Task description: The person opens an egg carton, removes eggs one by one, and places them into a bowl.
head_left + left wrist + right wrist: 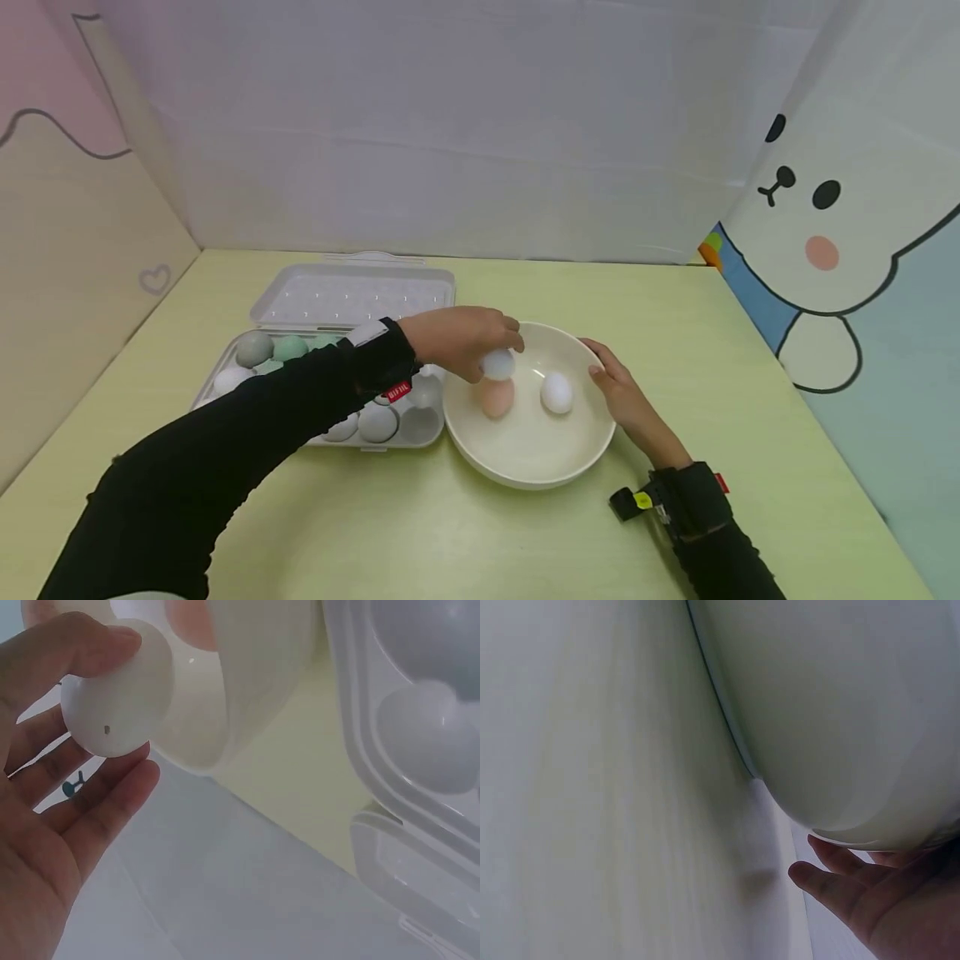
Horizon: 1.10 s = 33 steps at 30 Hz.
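Note:
My left hand (465, 337) reaches over the left rim of a cream bowl (525, 467) and pinches a white egg (498, 364) in its fingertips. The left wrist view shows that white egg (116, 694) held between thumb and fingers (112, 799), just above the bowl (247, 682). Inside the bowl lie a brown egg (497, 397) and another white egg (557, 392). My right hand (626, 396) rests with straight fingers against the bowl's right outer wall (840, 712). An open white egg carton (341, 300) with several eggs sits left of the bowl.
The yellow-green table (480, 542) is boxed in by paper walls: pink at the left, white at the back, a cartoon bear panel (832, 217) at the right. The carton's lid lies open toward the back wall.

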{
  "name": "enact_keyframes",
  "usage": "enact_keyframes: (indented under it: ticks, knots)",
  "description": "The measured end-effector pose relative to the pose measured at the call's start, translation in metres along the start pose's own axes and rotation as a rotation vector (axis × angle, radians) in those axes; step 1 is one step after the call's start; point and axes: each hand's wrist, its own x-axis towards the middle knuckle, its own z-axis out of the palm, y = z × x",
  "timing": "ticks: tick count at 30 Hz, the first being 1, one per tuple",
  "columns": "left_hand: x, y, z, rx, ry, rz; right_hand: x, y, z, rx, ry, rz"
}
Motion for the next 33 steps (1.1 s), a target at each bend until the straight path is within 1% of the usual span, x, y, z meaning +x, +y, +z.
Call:
enact_keyframes:
  ticks: [4, 7, 10, 12, 16, 20, 23, 25, 28, 31, 33]
  knots:
    - [0.013, 0.004, 0.004, 0.044, -0.034, 0.01, 0.0, 0.0, 0.0, 0.013, -0.004, -0.01]
    - [0.023, 0.009, 0.005, 0.05, -0.06, 0.011, 0.0, 0.001, 0.0, 0.025, -0.006, -0.022]
    - [0.032, 0.014, 0.008, 0.082, -0.082, 0.026, 0.0, 0.002, 0.0, 0.03, -0.007, -0.034]
    - [0.038, 0.016, 0.011, 0.117, -0.096, 0.041, -0.001, 0.003, 0.0, 0.027, -0.008, -0.042]
    - [0.047, 0.018, 0.016, 0.205, -0.098, 0.088, -0.001, 0.003, 0.002, 0.029, -0.007, -0.033]
    - [0.051, 0.018, 0.021, 0.235, -0.071, 0.139, 0.0, 0.001, 0.002, 0.016, 0.002, -0.013]
    - [0.053, 0.019, 0.024, 0.243, -0.049, 0.152, 0.0, 0.0, 0.002, 0.015, 0.001, -0.008]
    - [0.053, 0.02, 0.026, 0.258, -0.043, 0.146, 0.0, 0.0, 0.002, 0.016, -0.002, -0.009]
    - [0.055, 0.022, 0.028, 0.291, -0.052, 0.135, 0.001, 0.001, 0.002, 0.019, -0.005, -0.013]
    - [0.057, 0.024, 0.029, 0.314, -0.082, 0.113, 0.001, 0.002, 0.001, 0.019, -0.003, -0.019]
    - [0.057, 0.025, 0.03, 0.311, -0.099, 0.095, 0.001, 0.003, 0.001, 0.016, -0.001, -0.021]
